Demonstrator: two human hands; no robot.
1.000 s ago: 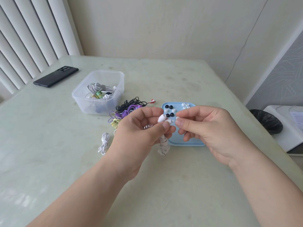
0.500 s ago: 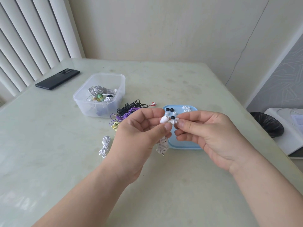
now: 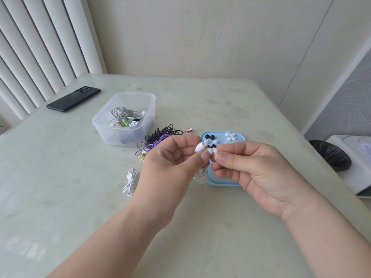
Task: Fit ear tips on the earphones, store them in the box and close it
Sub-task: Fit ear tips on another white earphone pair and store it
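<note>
Over the pale worktop (image 3: 60, 167), the left hand (image 3: 170, 169) pinches a white earbud (image 3: 200, 147). The right hand (image 3: 255, 169) pinches a white ear tip (image 3: 214, 151) against it. The lidless plastic box (image 3: 112, 137) stands beyond the left hand.

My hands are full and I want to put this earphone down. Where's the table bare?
Bare: the wide left stretch between the phone, box and white coil; the far side behind the box and blue tray; the near edge closest to you. Crowded: the cable tangle between box and tray.
</note>
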